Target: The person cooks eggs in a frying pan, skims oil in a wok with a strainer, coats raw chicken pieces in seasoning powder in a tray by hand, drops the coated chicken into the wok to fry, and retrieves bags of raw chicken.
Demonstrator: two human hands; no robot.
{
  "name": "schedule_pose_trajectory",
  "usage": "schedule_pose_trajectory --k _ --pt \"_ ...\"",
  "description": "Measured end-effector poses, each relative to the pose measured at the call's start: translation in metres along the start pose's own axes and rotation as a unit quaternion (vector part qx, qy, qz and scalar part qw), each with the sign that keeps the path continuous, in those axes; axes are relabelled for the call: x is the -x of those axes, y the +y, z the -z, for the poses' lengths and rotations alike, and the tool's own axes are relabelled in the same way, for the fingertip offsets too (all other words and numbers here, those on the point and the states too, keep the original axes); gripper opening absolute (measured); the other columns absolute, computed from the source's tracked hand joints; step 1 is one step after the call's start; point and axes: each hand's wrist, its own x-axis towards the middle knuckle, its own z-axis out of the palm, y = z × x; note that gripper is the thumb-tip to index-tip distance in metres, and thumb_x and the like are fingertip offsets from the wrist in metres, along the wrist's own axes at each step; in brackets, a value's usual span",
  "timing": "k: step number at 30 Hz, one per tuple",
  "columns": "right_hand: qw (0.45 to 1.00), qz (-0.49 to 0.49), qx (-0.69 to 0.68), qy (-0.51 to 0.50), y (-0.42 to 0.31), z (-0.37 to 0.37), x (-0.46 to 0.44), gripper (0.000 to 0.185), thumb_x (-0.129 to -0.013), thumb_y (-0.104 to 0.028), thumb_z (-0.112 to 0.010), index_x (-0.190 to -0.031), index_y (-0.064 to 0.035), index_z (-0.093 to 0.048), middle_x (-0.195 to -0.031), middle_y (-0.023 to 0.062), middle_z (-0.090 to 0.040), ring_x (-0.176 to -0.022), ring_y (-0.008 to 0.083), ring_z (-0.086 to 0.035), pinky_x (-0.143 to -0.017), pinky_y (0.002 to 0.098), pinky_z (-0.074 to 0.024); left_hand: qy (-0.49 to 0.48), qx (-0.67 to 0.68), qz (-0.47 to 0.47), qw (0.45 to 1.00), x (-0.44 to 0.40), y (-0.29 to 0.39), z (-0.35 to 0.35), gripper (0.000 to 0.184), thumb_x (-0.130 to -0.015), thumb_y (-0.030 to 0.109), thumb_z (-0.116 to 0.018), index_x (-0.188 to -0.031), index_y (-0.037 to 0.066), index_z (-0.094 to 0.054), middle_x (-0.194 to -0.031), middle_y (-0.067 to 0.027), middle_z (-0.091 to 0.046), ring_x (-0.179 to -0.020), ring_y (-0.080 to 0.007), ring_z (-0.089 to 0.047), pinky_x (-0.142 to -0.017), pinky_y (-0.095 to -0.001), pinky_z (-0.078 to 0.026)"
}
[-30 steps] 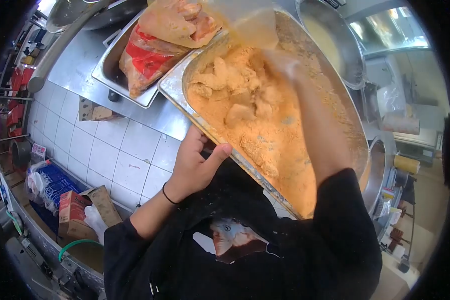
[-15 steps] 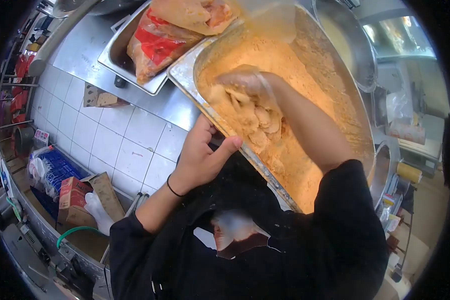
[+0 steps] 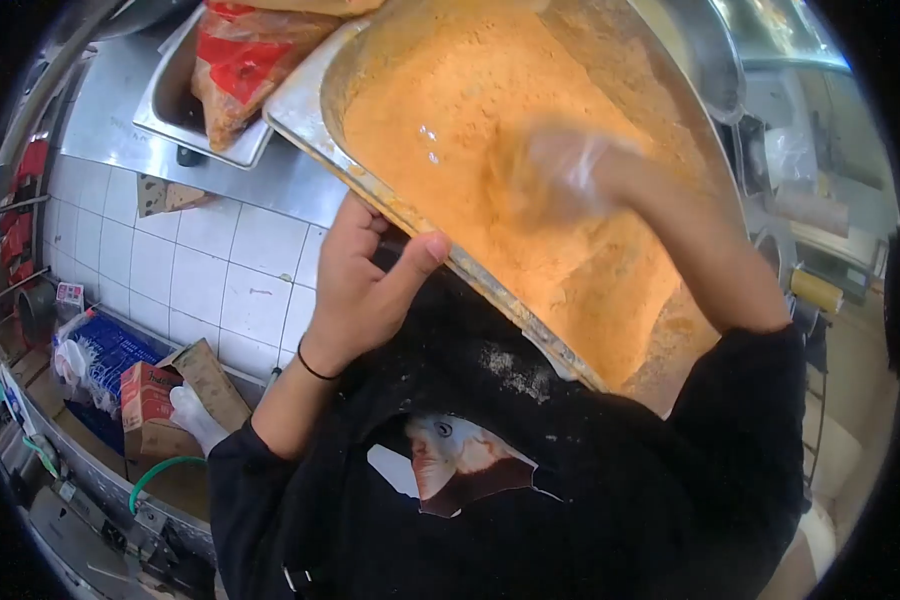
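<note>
orange powder (image 3: 425, 95) seemingly touches the right hand (image 3: 560, 170)

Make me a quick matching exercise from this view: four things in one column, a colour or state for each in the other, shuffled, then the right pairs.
Things
1. left hand
2. powder
3. wristband
4. right hand

Colour or state
A. black
B. blurred, over the powder
C. holding the tray by its rim
D. orange

Right pairs: 1-C, 2-D, 3-A, 4-B
</note>
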Motion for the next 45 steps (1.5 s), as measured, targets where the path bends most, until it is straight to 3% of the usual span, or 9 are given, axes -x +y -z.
schedule_pose_trajectory --k 3,10,13,19,28,34,36,39,45 --pt "0.946 -0.002 -0.038 0.323 0.037 -0.006 -0.018 0.060 -0.077 -0.057 -0.041 -0.105 -0.0058 -0.053 -0.105 0.0169 -0.054 -0.099 0.0302 -0.050 -0.086 0.0376 -0.0388 0.002 0.011 -0.003 1.000 0.000 0.001 -0.002 0.039 -0.079 0.013 -0.060 -0.110 -0.001 -0.041 -0.100 -0.0081 -0.055 -0.089 -0.0132 -0.053 -0.078 -0.0246 -0.041" --pt "0.969 -0.202 -0.138 0.036 0.026 -0.041 0.012 0.063 -0.079 -0.059 -0.037 -0.105 -0.0042 -0.053 -0.104 0.0156 -0.054 -0.097 0.0309 -0.051 -0.087 0.0398 -0.0380 -0.023 -0.033 -0.033 0.999 0.000 -0.003 0.003 0.032 -0.080 0.013 -0.059 -0.105 -0.002 -0.044 -0.096 -0.0078 -0.057 -0.085 -0.0118 -0.054 -0.073 -0.0230 -0.042" --pt "0.940 -0.155 -0.180 0.244 0.026 -0.060 -0.016 0.059 -0.080 -0.056 -0.036 -0.100 -0.0034 -0.055 -0.101 0.0169 -0.055 -0.094 0.0317 -0.052 -0.085 0.0400 -0.0394 -0.007 -0.038 -0.001 0.999 0.001 0.002 0.001 0.032 -0.078 0.015 -0.062 -0.101 -0.001 -0.047 -0.092 -0.0067 -0.057 -0.082 -0.0112 -0.054 -0.071 -0.0237 -0.042" --pt "0.984 -0.054 -0.096 0.139 -0.033 -0.082 0.013 0.046 -0.080 -0.046 -0.042 -0.100 -0.0070 -0.056 -0.098 0.0170 -0.057 -0.088 0.0292 -0.055 -0.078 0.0371 -0.0427 -0.501 -0.212 -0.045 0.838 0.007 0.061 0.004 0.056 -0.062 0.042 -0.070 -0.097 0.002 -0.054 -0.087 -0.0095 -0.058 -0.083 -0.0229 -0.055 -0.072 -0.0334 -0.041" --pt "0.914 -0.278 -0.224 0.194 0.038 -0.087 0.014 0.040 -0.079 -0.039 -0.048 -0.096 -0.0041 -0.053 -0.090 0.0196 -0.055 -0.081 0.0325 -0.053 -0.074 0.0387 -0.0429 -0.628 -0.122 -0.092 0.763 0.027 0.073 -0.096 0.033 -0.073 0.010 -0.056 -0.104 0.000 -0.048 -0.071 -0.0130 -0.055 -0.056 -0.0284 -0.055 -0.047 -0.0361 -0.043" --pt "0.939 -0.287 -0.184 0.049 -0.004 -0.099 0.094 0.052 -0.079 -0.051 -0.040 -0.085 -0.0030 -0.057 -0.085 0.0184 -0.057 -0.077 0.0306 -0.056 -0.070 0.0393 -0.0433 -0.488 -0.196 -0.173 0.833 -0.031 0.085 -0.018 0.057 -0.071 0.041 -0.063 -0.106 0.001 -0.044 -0.076 -0.0134 -0.055 -0.067 -0.0240 -0.053 -0.059 -0.0347 -0.040" --pt "0.930 -0.279 -0.233 0.052 0.002 -0.091 0.082 0.052 -0.080 -0.051 -0.038 -0.084 -0.0032 -0.058 -0.090 0.0194 -0.058 -0.080 0.0303 -0.056 -0.072 0.0392 -0.0437 -0.107 -0.151 -0.178 0.966 -0.006 0.063 -0.003 0.061 -0.072 0.042 -0.064 -0.108 -0.003 -0.042 -0.079 -0.0108 -0.054 -0.075 -0.0225 -0.052 -0.075 -0.0360 -0.038" --pt "0.927 -0.184 -0.174 0.275 0.009 -0.098 0.003 0.046 -0.081 -0.046 -0.039 -0.081 -0.0039 -0.059 -0.082 0.0187 -0.059 -0.077 0.0317 -0.056 -0.070 0.0406 -0.0436 -0.044 -0.180 -0.260 0.948 -0.028 0.046 0.003 0.046 -0.072 0.021 -0.068 -0.102 -0.005 -0.045 -0.086 -0.0129 -0.055 -0.077 -0.0186 -0.054 -0.074 -0.0289 -0.040" --pt "0.978 -0.105 -0.115 0.138 -0.031 -0.125 0.055 0.047 -0.078 -0.049 -0.046 -0.069 -0.0035 -0.055 -0.067 0.0144 -0.054 -0.063 0.0297 -0.052 -0.065 0.0395 -0.0418 0.000 -0.313 -0.393 0.865 -0.059 0.024 -0.001 0.025 -0.071 0.013 -0.066 -0.087 -0.001 -0.053 -0.077 -0.0106 -0.057 -0.072 -0.0216 -0.056 -0.065 -0.0292 -0.043"
